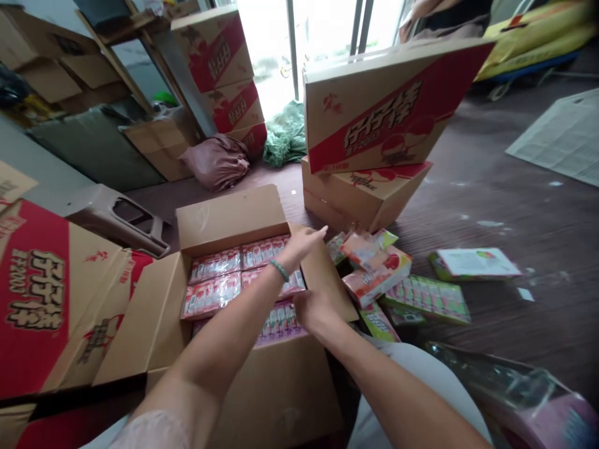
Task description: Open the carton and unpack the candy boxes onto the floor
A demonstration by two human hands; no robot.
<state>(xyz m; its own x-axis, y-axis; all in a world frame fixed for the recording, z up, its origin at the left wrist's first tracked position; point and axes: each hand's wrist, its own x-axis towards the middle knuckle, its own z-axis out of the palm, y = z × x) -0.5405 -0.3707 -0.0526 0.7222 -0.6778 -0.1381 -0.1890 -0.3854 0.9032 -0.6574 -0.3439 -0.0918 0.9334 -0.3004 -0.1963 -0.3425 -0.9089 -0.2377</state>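
An open cardboard carton stands before me, its flaps spread. Inside are shrink-wrapped red packs in rows, with a purple pack showing lower at the near side. My left hand, with a braided band at its wrist, is over the carton's right side by the flap, a finger stretched to the right; its other fingers are partly hidden. Closer to me, my right hand has curled fingers at the corner of a red pack; its fingertips are hidden.
Loose candy boxes lie on the floor to the right. Beyond them, one printed carton leans on another carton. A grey stool and a printed carton are on the left. Yellow sacks rest on a trolley.
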